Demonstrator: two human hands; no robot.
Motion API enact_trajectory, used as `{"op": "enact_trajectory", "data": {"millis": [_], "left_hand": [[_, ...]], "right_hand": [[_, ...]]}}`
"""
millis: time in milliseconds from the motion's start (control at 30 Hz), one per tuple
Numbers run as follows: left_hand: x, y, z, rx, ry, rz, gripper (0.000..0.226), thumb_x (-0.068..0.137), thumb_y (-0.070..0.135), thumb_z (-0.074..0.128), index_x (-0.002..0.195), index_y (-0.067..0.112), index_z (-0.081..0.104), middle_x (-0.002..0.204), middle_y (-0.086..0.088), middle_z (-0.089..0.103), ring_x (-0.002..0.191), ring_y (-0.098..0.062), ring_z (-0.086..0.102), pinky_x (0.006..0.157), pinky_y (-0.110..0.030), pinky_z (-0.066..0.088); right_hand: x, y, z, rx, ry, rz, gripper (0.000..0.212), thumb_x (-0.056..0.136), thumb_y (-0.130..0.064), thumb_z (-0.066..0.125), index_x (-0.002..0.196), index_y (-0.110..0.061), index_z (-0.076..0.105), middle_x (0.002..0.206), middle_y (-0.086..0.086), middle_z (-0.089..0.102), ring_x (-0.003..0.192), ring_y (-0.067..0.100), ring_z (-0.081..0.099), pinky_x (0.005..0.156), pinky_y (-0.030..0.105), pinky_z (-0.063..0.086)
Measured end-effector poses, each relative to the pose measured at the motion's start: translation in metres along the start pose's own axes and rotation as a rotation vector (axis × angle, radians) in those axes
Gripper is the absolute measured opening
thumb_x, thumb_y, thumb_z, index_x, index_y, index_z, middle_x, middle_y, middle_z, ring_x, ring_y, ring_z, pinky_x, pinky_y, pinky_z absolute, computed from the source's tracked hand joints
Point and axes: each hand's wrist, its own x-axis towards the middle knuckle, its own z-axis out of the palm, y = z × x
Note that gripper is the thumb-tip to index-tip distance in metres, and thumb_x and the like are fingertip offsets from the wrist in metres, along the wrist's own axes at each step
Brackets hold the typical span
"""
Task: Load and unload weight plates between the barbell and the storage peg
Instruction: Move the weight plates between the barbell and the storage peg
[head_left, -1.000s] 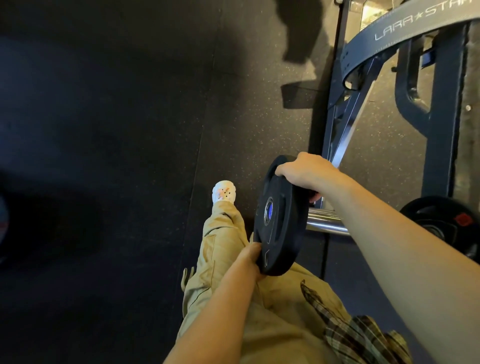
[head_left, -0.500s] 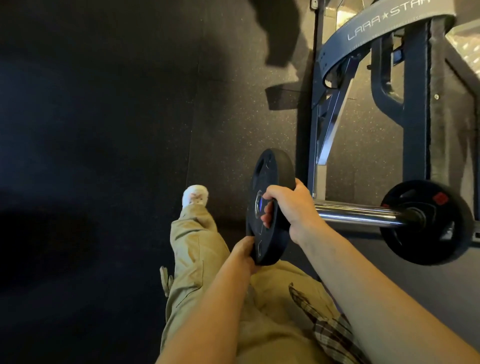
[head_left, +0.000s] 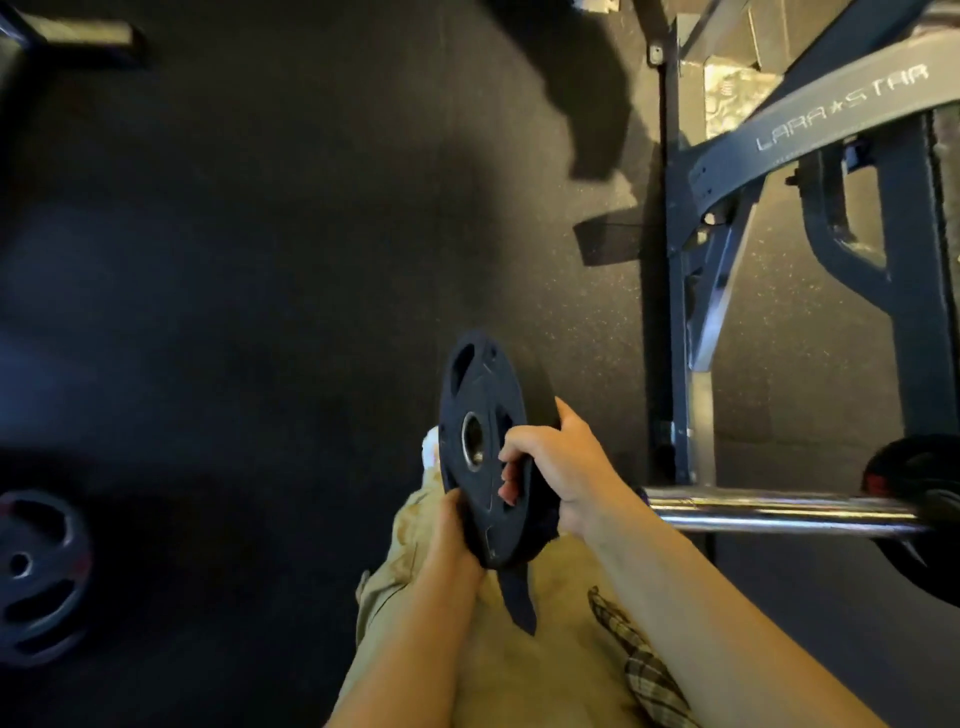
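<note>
Dark speckled rubber floor (head_left: 260, 260), grey steel rack (head_left: 696, 332), chrome barbell sleeve (head_left: 779, 512) bare beside the hands, round black weight plate (head_left: 480, 410) held upright off it, right hand (head_left: 558, 467) fingers curled through its grip hole, left hand (head_left: 454, 535) gripping its lower rim

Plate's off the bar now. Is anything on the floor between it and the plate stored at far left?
Nothing visible. Both hands, left and right, hold the weight plate upright above the thigh, and only bare dark floor lies between it and the stored plate at far left.
</note>
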Motion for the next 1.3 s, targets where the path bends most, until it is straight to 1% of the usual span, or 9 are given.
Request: {"op": "enact_trajectory", "data": {"millis": [100,200,300,433,533,633,733,967,1300], "left_hand": [[-0.001,0.046,-0.002,-0.079,-0.186,-0.003,0.042,0.098,0.044,0.043,0.112,0.011,0.066,0.112,-0.02,0.064,0.108,-0.038,0.058,0.103,-0.049,0.041],[-0.013,0.1,0.011,0.024,-0.343,0.04,0.061,0.088,0.07,0.04,0.114,0.02,0.063,0.125,-0.018,0.061,0.119,-0.04,0.054,0.107,-0.055,0.037],[-0.033,0.152,0.035,0.113,-0.547,0.152,0.087,0.081,0.084,0.028,0.127,0.017,0.057,0.132,-0.018,0.058,0.123,-0.041,0.052,0.105,-0.056,0.036],[-0.069,0.2,0.109,0.082,-0.65,0.308,0.09,0.085,0.08,0.027,0.136,0.009,0.051,0.131,-0.027,0.056,0.105,-0.036,0.064,0.085,-0.049,0.053],[-0.082,0.196,0.144,0.099,-0.634,0.291,0.101,0.077,0.087,0.035,0.142,0.011,0.047,0.129,-0.038,0.048,0.105,-0.04,0.061,0.097,-0.055,0.046],[-0.079,0.185,0.15,-0.022,-0.563,0.262,0.076,0.085,0.075,0.039,0.12,0.015,0.068,0.125,-0.023,0.062,0.115,-0.043,0.057,0.104,-0.058,0.037],[-0.061,0.202,0.171,-0.02,-0.481,0.305,0.065,0.088,0.07,0.04,0.106,0.019,0.076,0.121,-0.02,0.065,0.105,-0.041,0.064,0.097,-0.056,0.043],[-0.053,0.304,0.258,0.052,-0.288,0.401,0.056,0.086,0.061,0.041,0.107,0.023,0.075,0.11,-0.013,0.072,0.109,-0.04,0.061,0.1,-0.056,0.044],[-0.037,0.406,0.346,-0.114,-0.118,0.444,0.05,0.089,0.051,0.039,0.109,0.018,0.07,0.108,-0.014,0.069,0.104,-0.036,0.059,0.095,-0.05,0.046]], "right_hand": [[-0.011,-0.041,0.026,0.023,-0.015,-0.126,0.041,0.075,0.006,0.058,0.11,-0.016,0.054,0.064,0.012,0.058,0.049,0.022,0.054,0.056,0.034,0.049],[-0.042,-0.091,0.038,-0.019,-0.012,-0.321,0.034,0.075,0.005,0.059,0.103,-0.014,0.057,0.063,0.01,0.058,0.049,0.022,0.054,0.051,0.03,0.047],[-0.087,-0.136,0.036,-0.043,-0.037,-0.514,0.024,0.076,0.003,0.061,0.095,-0.012,0.058,0.052,0.004,0.054,0.045,0.018,0.051,0.048,0.028,0.046],[-0.125,-0.171,0.026,-0.106,-0.033,-0.652,0.018,0.079,0.001,0.064,0.094,-0.007,0.058,0.048,0.003,0.052,0.04,0.016,0.049,0.044,0.026,0.044],[-0.119,-0.193,0.012,-0.17,0.002,-0.667,0.019,0.082,-0.008,0.067,0.098,-0.013,0.059,0.049,0.0,0.053,0.04,0.013,0.049,0.044,0.024,0.044],[-0.099,-0.217,-0.009,-0.141,-0.022,-0.615,0.018,0.084,-0.015,0.069,0.1,-0.016,0.06,0.047,-0.004,0.056,0.038,0.009,0.05,0.044,0.022,0.043],[-0.065,-0.237,-0.027,-0.108,-0.045,-0.547,0.018,0.085,-0.016,0.071,0.101,-0.015,0.061,0.046,-0.007,0.059,0.039,0.007,0.054,0.044,0.021,0.043],[0.004,-0.337,-0.057,-0.001,-0.049,-0.505,0.028,0.079,-0.02,0.077,0.1,-0.012,0.061,0.054,0.009,0.056,0.045,0.022,0.049,0.046,0.029,0.044],[0.079,-0.477,-0.055,-0.13,-0.163,-0.467,0.027,0.083,-0.021,0.073,0.104,-0.011,0.06,0.054,0.004,0.06,0.043,0.016,0.052,0.05,0.028,0.046]]}}
